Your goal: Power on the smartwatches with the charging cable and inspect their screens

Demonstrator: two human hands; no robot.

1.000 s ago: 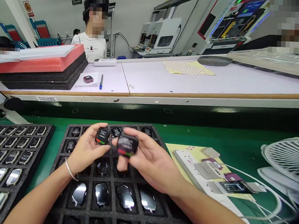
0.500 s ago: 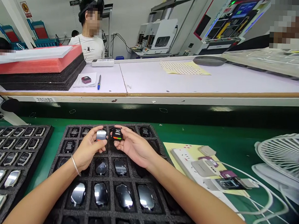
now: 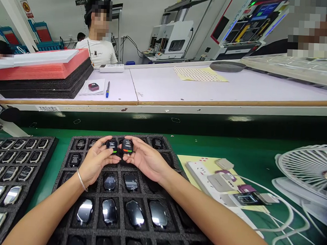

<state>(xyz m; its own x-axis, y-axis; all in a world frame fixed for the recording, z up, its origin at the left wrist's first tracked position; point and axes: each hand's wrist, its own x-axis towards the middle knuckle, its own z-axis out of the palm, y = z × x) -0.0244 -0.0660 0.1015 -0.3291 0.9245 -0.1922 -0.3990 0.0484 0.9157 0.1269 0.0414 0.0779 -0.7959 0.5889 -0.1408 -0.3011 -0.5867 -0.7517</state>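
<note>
In my left hand (image 3: pixel 98 162) is a square black smartwatch body (image 3: pixel 112 146), its lit screen showing white text and a green patch. My left thumb lies on the lower part of that screen. My right hand (image 3: pixel 147 158) grips a second smartwatch body (image 3: pixel 127 146), lit with white text and a red and green strip. The two watches are side by side, above the far rows of a black foam tray (image 3: pixel 119 199). Several more watch bodies sit in the tray's compartments, some with lit text, others with dark, shiny faces.
To the left, another foam tray (image 3: pixel 34 183) holds rows of silver-rimmed watches. A power strip (image 3: pixel 201 174) with chargers and white cables lies at right, beside a white fan (image 3: pixel 310 172). Behind is a raised shelf (image 3: pixel 159 88) with stacked foam (image 3: pixel 43 83); a person (image 3: pixel 97 49) is beyond it.
The left watch's face has gone from a bright reflection to a lit screen with text and green, and my left thumb has shifted onto it. The right watch stays held nearly in place.
</note>
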